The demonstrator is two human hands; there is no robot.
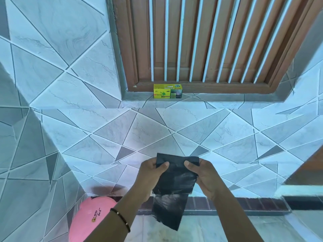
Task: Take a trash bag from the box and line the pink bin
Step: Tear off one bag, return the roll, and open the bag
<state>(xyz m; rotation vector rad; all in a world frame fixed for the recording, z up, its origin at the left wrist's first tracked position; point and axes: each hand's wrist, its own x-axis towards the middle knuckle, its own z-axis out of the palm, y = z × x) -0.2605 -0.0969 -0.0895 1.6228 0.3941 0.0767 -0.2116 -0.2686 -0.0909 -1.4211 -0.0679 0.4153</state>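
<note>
Tiles (148, 130), pale with grey triangles and marbled veins, cover the wall straight ahead of my fingers. Well above and beyond my fingertips, a brown wooden window (201, 41) with white vertical bars (180, 39); on its sill stands the box (167, 91), yellow and green, upright on its long side. Print on the box reads "eco" and "bin"; smaller lettering too fine to read.

Below and to the left of my left wrist, the pink bin (87, 220), partly hidden behind my left forearm. Dark handwritten marks and a small yellow mark on its pink surface, not legible. A dark brick-coloured strip (244, 203) runs along the base of the wall, under my hands.

Left hand (150, 173): thumb on the near face of the trash bag (173, 187), fingers curled behind its upper left edge, pinching it. A thin beaded bracelet (120, 219) sits on the left forearm. Right hand (204, 175): thumb on the near face at the upper right edge, fingers curled behind, also pinching. Both forearms reach forward, hands level with each other, thumbs near but apart.

The bag is black, glossy, still folded flat into a strip; it hangs down between my hands, its lower end tilted slightly right, clear of the bin.
</note>
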